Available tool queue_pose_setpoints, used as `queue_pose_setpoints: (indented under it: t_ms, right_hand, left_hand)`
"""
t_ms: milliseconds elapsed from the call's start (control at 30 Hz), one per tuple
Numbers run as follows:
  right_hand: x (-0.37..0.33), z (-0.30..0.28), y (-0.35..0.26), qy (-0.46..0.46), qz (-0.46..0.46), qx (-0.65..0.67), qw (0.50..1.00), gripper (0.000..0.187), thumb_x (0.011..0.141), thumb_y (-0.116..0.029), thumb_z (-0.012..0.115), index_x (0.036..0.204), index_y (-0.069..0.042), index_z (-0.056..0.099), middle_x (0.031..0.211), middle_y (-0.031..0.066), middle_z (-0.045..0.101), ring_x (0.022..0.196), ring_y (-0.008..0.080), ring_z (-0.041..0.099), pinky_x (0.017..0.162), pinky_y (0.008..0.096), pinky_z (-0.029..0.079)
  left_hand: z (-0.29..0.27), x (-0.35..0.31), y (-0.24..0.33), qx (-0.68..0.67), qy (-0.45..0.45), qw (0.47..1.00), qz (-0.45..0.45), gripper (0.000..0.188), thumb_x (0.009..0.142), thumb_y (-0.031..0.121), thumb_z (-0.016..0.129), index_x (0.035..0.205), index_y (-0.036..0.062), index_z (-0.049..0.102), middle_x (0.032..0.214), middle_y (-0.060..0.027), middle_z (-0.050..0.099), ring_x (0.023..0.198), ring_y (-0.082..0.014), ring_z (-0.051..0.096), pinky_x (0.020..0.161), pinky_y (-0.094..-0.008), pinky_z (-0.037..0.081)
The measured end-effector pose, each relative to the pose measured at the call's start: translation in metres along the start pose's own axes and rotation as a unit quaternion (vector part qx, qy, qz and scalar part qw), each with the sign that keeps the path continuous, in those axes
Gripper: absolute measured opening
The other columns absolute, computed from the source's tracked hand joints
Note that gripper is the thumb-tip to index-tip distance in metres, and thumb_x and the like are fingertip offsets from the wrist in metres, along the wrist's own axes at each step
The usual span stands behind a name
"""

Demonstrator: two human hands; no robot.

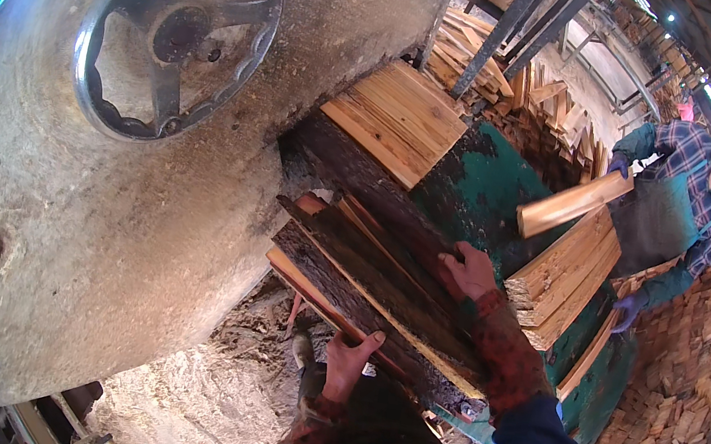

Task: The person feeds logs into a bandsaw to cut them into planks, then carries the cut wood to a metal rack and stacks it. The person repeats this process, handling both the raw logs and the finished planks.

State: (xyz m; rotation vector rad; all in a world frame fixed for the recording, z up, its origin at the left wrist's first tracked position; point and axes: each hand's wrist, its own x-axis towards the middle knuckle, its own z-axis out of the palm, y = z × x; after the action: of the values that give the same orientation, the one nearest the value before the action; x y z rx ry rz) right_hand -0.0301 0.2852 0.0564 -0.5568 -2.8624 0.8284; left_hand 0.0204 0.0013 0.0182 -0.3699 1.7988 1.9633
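Bark-edged wood slabs lie in a slanting stack in front of me, dark on their upper faces and pale along the cut edges. At the near side, my left hand is closed on the nearest slab, thumb on top and fingers beneath. Across the stack, my right hand has its fingers bent over the edge of a dark slab; its fingertips are partly hidden. My right forearm covers part of the slabs' near end. Beyond them, pale sawn boards sit side by side against the big machine housing.
The rough machine housing with a handwheel fills the left. At right, a co-worker holds a board over a green table bearing stacked boards. Wood pieces are piled beyond; sawdust covers the floor.
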Motion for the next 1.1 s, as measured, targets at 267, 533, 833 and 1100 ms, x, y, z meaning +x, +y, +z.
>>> queue_pose_setpoints:
  t_ms: [267,533,833,1100]
  right_hand:
    - [-0.034,-0.064,-0.022,0.011,0.087,0.058,0.994,0.038,0.083,-0.038,0.067,0.087,0.000,0.068,0.071,0.0214,0.063,0.066,0.0325,0.064,0.063,0.0407,0.048]
    - [-0.124,-0.096,0.043,-0.184,0.176,0.161,0.954,0.035,0.091,-0.034,0.064,0.082,-0.001,0.067,0.059,0.0031,0.055,0.060,0.0134,0.053,0.057,0.0332,0.044]
    - [-0.108,-0.067,0.044,-0.238,-0.126,0.047,0.962,0.057,0.098,-0.043,0.050,0.132,0.003,0.050,0.123,0.0245,0.051,0.114,0.0404,0.051,0.097,0.0402,0.044]
    - [-0.064,-0.036,0.018,-0.313,-0.046,0.017,0.948,0.079,0.095,-0.065,0.034,0.127,0.004,0.055,0.114,0.0299,0.054,0.111,0.0415,0.054,0.095,0.0442,0.043]
  left_hand:
    - [-0.002,0.000,0.002,0.037,0.015,0.999,-0.031,0.044,0.073,0.031,0.083,0.088,-0.0065,0.068,0.081,-0.0103,0.069,0.074,-0.0140,0.062,0.070,-0.0304,0.051]
    - [-0.001,0.000,0.000,-0.037,-0.003,0.998,-0.045,0.037,0.078,0.023,0.080,0.097,-0.0057,0.066,0.089,-0.0054,0.068,0.078,-0.0124,0.061,0.071,-0.0280,0.050]
    - [0.001,-0.002,-0.006,-0.046,0.020,0.998,-0.036,0.051,0.079,0.034,0.078,0.104,-0.0054,0.060,0.089,-0.0063,0.062,0.073,-0.0145,0.059,0.064,-0.0267,0.050]
    - [0.002,-0.010,-0.003,-0.070,-0.020,0.997,-0.039,0.051,0.088,0.042,0.068,0.108,-0.0036,0.057,0.092,-0.0079,0.064,0.076,-0.0158,0.064,0.065,-0.0290,0.055]
